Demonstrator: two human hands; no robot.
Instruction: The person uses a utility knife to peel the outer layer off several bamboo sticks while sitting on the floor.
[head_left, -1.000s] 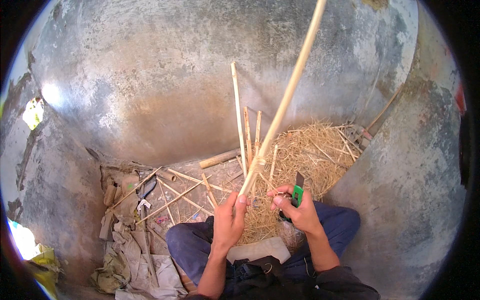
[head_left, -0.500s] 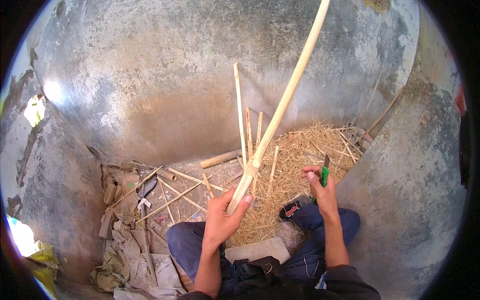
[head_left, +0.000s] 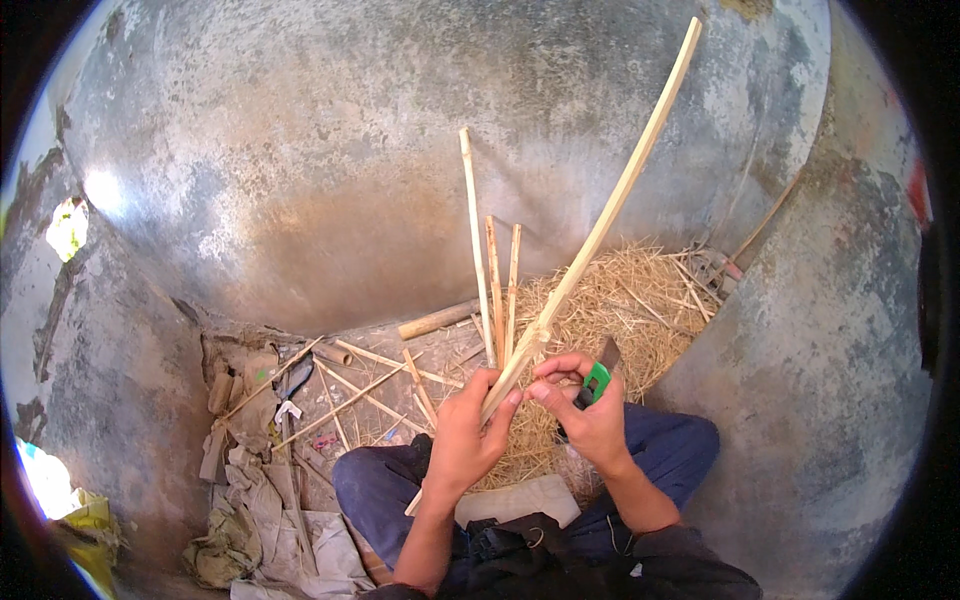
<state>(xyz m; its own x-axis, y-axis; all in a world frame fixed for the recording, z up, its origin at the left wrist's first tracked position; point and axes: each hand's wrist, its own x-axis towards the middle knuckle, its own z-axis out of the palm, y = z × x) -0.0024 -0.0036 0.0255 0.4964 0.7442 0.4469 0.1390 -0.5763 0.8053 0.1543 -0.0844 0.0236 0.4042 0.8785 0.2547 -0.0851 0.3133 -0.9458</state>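
While left hand [head_left: 462,440] grips bamboo strip [head_left: 600,225], right hand [head_left: 590,410] has returned beside it.

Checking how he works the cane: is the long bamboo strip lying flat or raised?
Raised: the bamboo strip slants up from the left hand toward the wall.

1. We see the long stick [head_left: 600,225] as pale split wood, matt and fibrous, with a rough knot where the left hand [head_left: 462,440] grips it.
2. The knife [head_left: 596,382] in the right hand [head_left: 590,412] has a glossy green plastic handle and a dull grey metal blade.
3. The wall [head_left: 330,150] looks like rough, mottled cement, patchy grey and brown.
4. The shavings [head_left: 640,300] are dry, straw-like wood fibre.
5. The trousers [head_left: 680,450] are matt blue cloth.
6. The rags [head_left: 260,530] are crumpled, dusty cloth.
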